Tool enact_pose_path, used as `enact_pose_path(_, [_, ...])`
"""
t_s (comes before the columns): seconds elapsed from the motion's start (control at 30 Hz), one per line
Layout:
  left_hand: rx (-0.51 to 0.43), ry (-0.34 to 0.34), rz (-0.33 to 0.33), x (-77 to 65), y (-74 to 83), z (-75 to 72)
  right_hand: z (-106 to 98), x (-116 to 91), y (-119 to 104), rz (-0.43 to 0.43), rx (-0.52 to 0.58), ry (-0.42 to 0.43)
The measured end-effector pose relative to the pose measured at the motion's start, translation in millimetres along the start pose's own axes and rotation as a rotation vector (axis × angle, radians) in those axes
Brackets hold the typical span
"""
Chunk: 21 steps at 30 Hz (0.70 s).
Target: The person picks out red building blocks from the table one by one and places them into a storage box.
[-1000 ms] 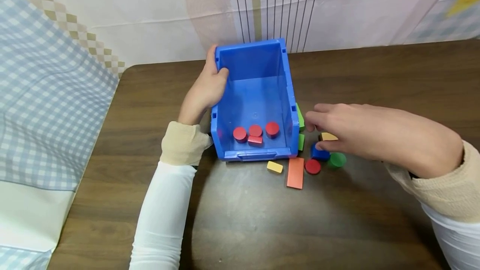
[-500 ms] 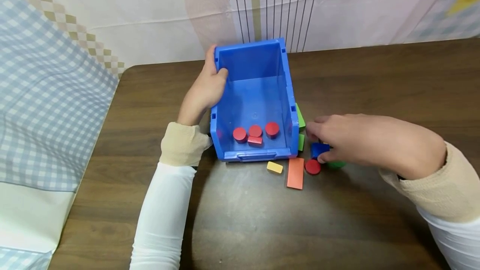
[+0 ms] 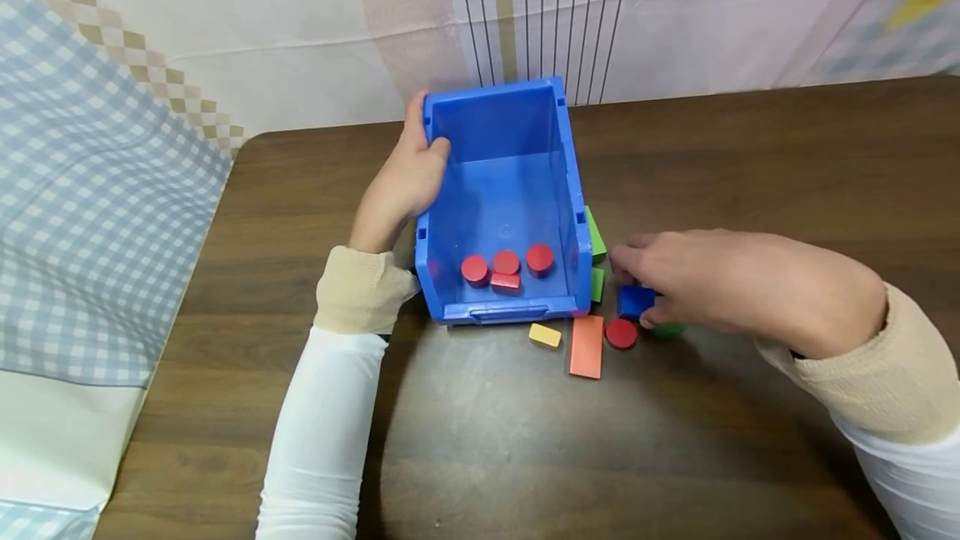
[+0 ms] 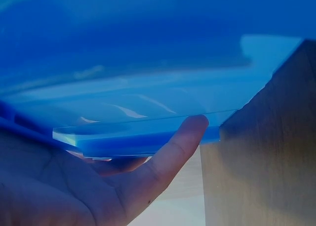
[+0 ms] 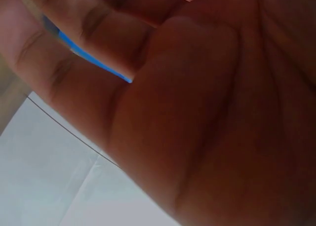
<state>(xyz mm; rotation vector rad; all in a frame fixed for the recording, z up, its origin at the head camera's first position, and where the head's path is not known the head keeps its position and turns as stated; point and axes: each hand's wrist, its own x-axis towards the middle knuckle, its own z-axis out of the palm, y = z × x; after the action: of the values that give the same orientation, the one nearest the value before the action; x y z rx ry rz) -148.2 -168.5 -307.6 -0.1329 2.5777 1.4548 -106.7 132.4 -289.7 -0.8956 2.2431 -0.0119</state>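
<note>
When compared with a second ago, note right hand (image 3: pixel 750 288) lower among loose blocks (image 3: pixel 586 348), now covering most of green cylinder (image 3: pixel 669 331); judge as close work there, without visible lifting. Report palm down, fingers leftward, thumb at blue block (image 3: pixel 635 302), right of blue bin (image 3: pixel 491 125); cannot tell whether gripping. Record left hand (image 3: pixel 401 183) holding blue bin by left wall, with thumb inside.

"What's on the brown surface (image 3: pixel 480 448)?"
"A blue bin (image 3: pixel 491 127), with two green blocks (image 3: pixel 596 238) along its right side."
"What else?"
"Yellow block (image 3: pixel 545 336), orange block (image 3: pixel 586 347), red disc (image 3: pixel 621 333), blue block (image 3: pixel 635 302), partly hidden green piece (image 3: pixel 669 330)."
</note>
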Motion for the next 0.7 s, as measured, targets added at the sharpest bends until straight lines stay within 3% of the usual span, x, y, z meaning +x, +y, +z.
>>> enact_pose_path(0.7, [0.0,-0.001,0.009,-1.1,0.1,0.8,3.6,4.7,-6.8,-0.018,-0.009,-0.082])
